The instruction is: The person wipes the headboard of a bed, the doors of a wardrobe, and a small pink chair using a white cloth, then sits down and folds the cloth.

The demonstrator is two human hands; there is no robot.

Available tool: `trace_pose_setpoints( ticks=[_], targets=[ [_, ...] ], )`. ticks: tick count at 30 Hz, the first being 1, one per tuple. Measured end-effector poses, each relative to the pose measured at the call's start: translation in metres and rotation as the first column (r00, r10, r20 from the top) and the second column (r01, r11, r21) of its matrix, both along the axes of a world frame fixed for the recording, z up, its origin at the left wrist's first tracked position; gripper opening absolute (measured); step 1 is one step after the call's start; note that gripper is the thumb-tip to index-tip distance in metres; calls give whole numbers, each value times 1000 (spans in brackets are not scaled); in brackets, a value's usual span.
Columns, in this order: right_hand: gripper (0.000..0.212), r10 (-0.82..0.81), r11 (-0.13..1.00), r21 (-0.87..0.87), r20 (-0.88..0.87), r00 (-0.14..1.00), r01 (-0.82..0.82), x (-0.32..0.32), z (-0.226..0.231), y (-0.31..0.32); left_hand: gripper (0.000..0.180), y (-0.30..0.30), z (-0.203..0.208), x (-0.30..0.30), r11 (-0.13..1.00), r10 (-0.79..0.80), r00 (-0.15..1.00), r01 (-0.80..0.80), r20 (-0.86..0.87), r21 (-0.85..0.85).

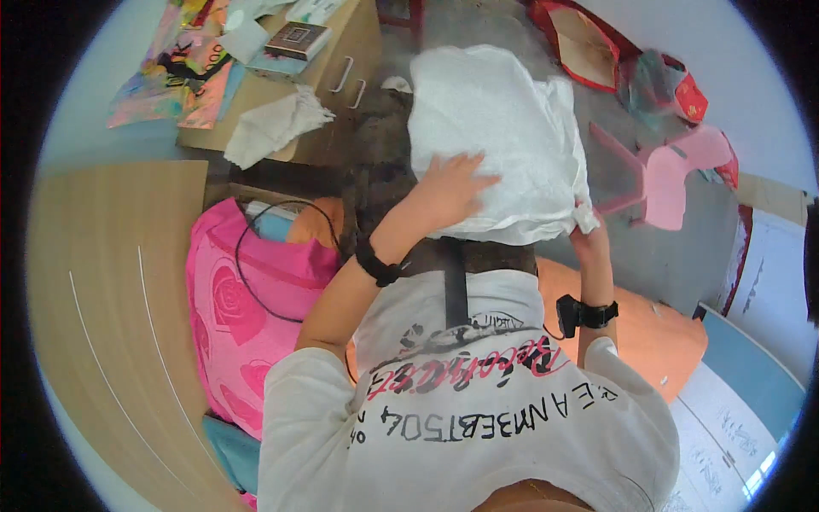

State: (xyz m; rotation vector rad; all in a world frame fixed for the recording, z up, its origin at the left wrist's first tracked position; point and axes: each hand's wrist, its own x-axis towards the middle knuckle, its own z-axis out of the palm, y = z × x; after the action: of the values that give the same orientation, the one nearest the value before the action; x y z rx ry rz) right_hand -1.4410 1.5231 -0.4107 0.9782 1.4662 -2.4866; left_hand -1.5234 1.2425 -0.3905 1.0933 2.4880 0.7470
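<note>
Across my lap lies a white, crinkled, folded cloth (pixel 499 111), soft and bag-like; I cannot make out its exact kind or whether anything is inside. My left hand (pixel 452 189) rests on its near left part, fingers spread and slightly blurred. At the near right corner, my right hand (pixel 587 237) has its fingers closed on the gathered edge, and part of those fingers is hidden by the cloth. Both wrists wear black straps.
To the left are a pink patterned pillow (pixel 235 299), a black cable (pixel 239 256) and a wooden desk (pixel 341 51) bearing a crumpled white cloth (pixel 277 124), a small box (pixel 297 40) and shiny packaging (pixel 183 64). A pink plastic stool (pixel 665 183) and red bag (pixel 580 43) stand to the right.
</note>
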Motion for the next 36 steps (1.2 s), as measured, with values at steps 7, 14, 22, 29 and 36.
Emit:
trace_pose_setpoints(
  ticks=[7,14,22,29,36],
  targets=[
    [43,186,982,-40,172,967,-182,33,-16,15,94,8,-14,25,969,-89,979,127,184,-210],
    [42,147,980,-113,-151,977,-165,12,5,16,89,11,-26,35,982,-72,996,79,50,-170],
    [51,69,958,-256,-226,972,-128,3,49,14,75,16,-12,36,992,-23,995,35,101,-119],
    [46,179,936,336,-192,965,-107,5,59,15,21,-17,8,9,999,6,1000,-6,-8,34],
    [22,540,659,648,-54,840,-382,18,104,20,12,-56,82,9,968,-230,901,250,367,-8]
  ],
)
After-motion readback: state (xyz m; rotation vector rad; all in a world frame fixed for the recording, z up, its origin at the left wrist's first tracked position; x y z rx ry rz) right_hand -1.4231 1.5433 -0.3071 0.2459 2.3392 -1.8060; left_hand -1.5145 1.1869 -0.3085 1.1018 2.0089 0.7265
